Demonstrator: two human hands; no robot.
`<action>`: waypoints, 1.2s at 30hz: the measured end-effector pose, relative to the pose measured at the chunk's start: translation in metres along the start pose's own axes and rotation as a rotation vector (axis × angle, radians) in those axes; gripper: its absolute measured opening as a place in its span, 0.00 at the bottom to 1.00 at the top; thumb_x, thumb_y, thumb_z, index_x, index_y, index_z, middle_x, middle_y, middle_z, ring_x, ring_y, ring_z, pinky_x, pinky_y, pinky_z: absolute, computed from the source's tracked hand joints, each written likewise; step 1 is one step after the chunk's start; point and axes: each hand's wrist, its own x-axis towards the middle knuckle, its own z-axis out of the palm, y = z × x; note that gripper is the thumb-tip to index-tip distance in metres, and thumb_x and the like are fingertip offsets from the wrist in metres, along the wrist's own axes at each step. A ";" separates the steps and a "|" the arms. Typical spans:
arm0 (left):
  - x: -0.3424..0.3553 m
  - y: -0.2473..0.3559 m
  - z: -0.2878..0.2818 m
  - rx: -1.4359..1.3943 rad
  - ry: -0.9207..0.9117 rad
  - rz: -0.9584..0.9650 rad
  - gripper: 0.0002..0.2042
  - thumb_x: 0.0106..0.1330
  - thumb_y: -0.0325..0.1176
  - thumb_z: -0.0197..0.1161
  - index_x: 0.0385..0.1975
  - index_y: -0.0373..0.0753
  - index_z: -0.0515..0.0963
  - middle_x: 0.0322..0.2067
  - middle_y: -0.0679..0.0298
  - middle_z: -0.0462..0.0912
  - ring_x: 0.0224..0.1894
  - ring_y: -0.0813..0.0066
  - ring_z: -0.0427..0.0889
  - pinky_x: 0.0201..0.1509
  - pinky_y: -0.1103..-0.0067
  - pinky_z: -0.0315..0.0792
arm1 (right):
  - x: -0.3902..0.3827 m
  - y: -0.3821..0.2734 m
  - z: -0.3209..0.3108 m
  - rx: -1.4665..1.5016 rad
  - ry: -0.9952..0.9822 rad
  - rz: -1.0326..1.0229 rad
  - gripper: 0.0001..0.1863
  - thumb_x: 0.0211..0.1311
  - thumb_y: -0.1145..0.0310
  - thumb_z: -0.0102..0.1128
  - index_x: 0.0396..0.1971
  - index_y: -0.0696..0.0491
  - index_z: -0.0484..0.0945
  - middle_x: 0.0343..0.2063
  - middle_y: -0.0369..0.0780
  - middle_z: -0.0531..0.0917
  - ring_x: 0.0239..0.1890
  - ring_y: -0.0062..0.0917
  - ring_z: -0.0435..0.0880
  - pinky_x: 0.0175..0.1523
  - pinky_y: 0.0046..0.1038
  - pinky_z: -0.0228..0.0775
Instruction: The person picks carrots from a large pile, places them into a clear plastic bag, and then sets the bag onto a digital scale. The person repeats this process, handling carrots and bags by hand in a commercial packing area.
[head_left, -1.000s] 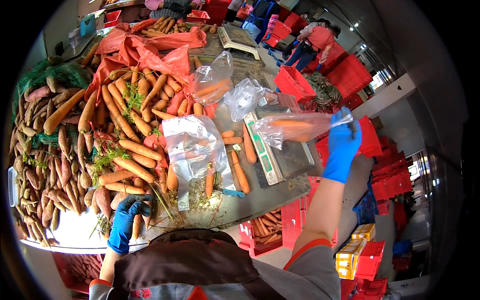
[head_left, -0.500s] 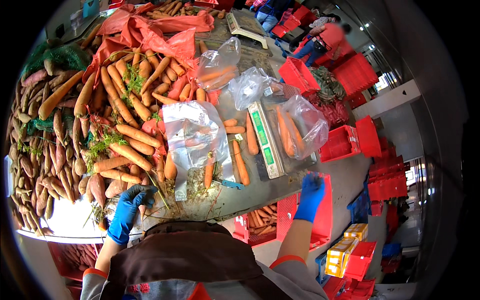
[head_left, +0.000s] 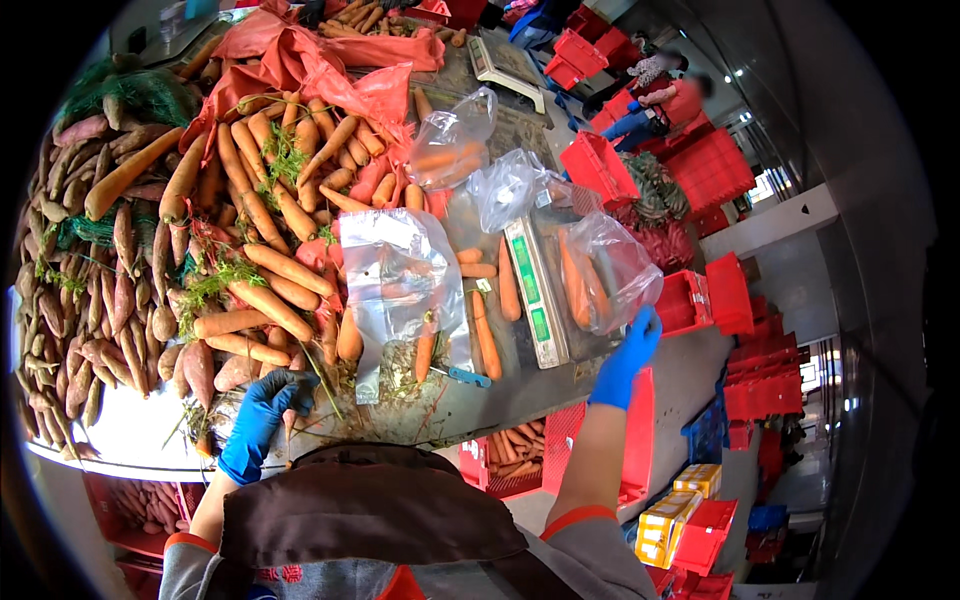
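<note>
My left hand (head_left: pixel 268 415), in a blue glove, rests at the table's near edge with its fingers curled. A small pinkish tip shows below those fingers; I cannot tell what it belongs to. My right hand (head_left: pixel 630 358), also blue-gloved, reaches up with fingers stretched beside a clear plastic bag (head_left: pixel 625 262). Carrots (head_left: pixel 578 285) show inside that bag, which sits on a scale (head_left: pixel 535 292) with green displays. Left of the scale lie loose carrots (head_left: pixel 485 338) and a flat clear bag (head_left: pixel 395 262). A blue-handled tool (head_left: pixel 462 376) lies near the front edge.
Piled carrots (head_left: pixel 265 200) and sweet potatoes (head_left: pixel 110 300) cover the left side, with red sheeting (head_left: pixel 300 50) behind. Other bags (head_left: pixel 505 190) and a second scale (head_left: pixel 505 65) stand farther back. Red crates (head_left: pixel 600 170) line the right; a person (head_left: pixel 680 105) stands beyond.
My right hand has moved up and slightly right toward the bag on the scale, its fingers unfolding from a fist. My left hand stays almost in place. The view has shifted slightly.
</note>
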 end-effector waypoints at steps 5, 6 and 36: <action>-0.009 0.008 0.000 -0.034 0.024 0.021 0.12 0.66 0.30 0.52 0.42 0.29 0.75 0.28 0.65 0.78 0.29 0.81 0.74 0.37 0.86 0.69 | 0.032 0.006 0.046 -0.900 0.100 -0.267 0.30 0.48 0.53 0.65 0.42 0.63 0.73 0.40 0.51 0.76 0.45 0.42 0.74 0.46 0.37 0.67; -0.011 0.009 0.000 -0.040 0.039 0.029 0.12 0.66 0.30 0.52 0.43 0.30 0.75 0.28 0.65 0.78 0.29 0.82 0.74 0.37 0.86 0.69 | 0.040 0.015 0.048 -0.797 0.015 -0.180 0.30 0.46 0.53 0.66 0.41 0.63 0.73 0.40 0.53 0.76 0.43 0.44 0.74 0.45 0.38 0.67; -0.009 -0.004 0.017 0.165 0.085 0.013 0.13 0.67 0.33 0.53 0.44 0.32 0.76 0.31 0.66 0.78 0.31 0.82 0.73 0.38 0.84 0.69 | 0.064 0.141 0.013 -1.014 -0.407 0.067 0.19 0.41 0.62 0.62 0.30 0.63 0.77 0.31 0.56 0.80 0.36 0.49 0.80 0.39 0.42 0.72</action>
